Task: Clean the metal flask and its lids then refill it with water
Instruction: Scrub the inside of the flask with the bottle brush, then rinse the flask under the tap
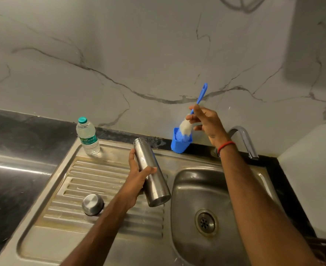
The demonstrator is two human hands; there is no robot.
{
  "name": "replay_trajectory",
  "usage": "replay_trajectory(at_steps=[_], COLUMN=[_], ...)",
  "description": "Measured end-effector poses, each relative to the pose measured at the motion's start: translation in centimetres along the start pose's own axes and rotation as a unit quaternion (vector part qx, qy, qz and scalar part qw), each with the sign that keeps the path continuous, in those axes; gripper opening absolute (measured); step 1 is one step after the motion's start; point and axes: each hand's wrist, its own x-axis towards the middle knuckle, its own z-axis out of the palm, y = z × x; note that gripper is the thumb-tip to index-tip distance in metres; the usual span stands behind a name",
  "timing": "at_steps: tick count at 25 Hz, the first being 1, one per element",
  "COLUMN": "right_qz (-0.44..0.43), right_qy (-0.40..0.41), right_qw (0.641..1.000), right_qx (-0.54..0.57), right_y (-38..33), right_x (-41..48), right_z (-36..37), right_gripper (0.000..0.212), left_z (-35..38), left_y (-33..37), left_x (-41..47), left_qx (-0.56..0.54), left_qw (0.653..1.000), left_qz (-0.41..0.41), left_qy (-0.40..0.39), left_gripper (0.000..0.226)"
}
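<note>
Ideally, left hand gripping the cylindrical steel flask was to angle its mouth toward the blue-handled white-bristled brush pinched in right hand.

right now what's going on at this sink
A person is cleaning a flask at a steel sink. The left hand grips the open flask, tilted above the drainboard. The right hand pinches the handle of a blue brush, whose bristle end sits at the mouth of its holder by the wall. A steel lid lies on the drainboard, and a capped water bottle stands at its back corner. No water shows at the tap.
</note>
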Motion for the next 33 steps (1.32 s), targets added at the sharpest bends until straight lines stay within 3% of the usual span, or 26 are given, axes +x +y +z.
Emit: replay_trajectory(at_steps=[3, 8, 12, 18, 21, 25, 27, 30, 33], right_qz=[-0.02, -0.023, -0.032, -0.057, -0.019, 0.106, 0.119, 0.119, 0.105], right_qy=[0.101, 0.129, 0.169, 0.21, 0.156, -0.102, -0.178, -0.172, -0.113], right_qw=[0.99, 0.984, 0.981, 0.968, 0.979, 0.986, 0.975, 0.978, 0.988], right_qx=[-0.097, -0.119, -0.089, -0.122, -0.128, -0.082, -0.056, 0.018, 0.003], right_y=[1.1, 2.6, 3.7, 6.5, 6.5, 5.7, 5.7, 5.1, 4.4], right_x=[3.3, 5.8, 4.0, -1.1, -3.7, -9.1, -11.9, -14.8, -16.5], right_z=[0.9, 1.7, 2.0, 2.3, 1.5, 0.8, 0.8, 0.2, -1.2], right_gripper=[0.035, 0.02, 0.049, 0.044, 0.04, 0.044, 0.05, 0.042, 0.06], left_z=[-0.3, -0.7, -0.8, -0.2, 0.3, 2.0, 3.3, 5.9, 8.6], left_y=[-0.1, 0.0, -0.5, -1.3, -0.9, -0.4, -0.3, -0.5, -0.9], left_x=[0.4, 1.2, 1.3, 0.8, 0.0, -1.5, -2.3, -3.4, -4.5], left_qx=[0.006, 0.013, 0.014, 0.026, 0.044, 0.096, 0.12, 0.152, 0.177], left_qw=[1.0, 1.0, 1.0, 0.999, 0.998, 0.991, 0.984, 0.973, 0.962], left_qz=[0.0, 0.01, 0.011, 0.014, 0.025, 0.066, 0.087, 0.094, 0.103], left_qy=[0.0, -0.007, -0.009, -0.017, -0.03, -0.069, -0.102, -0.143, -0.178], left_gripper=[0.104, 0.103, 0.104, 0.106, 0.106, 0.115, 0.124, 0.136, 0.129])
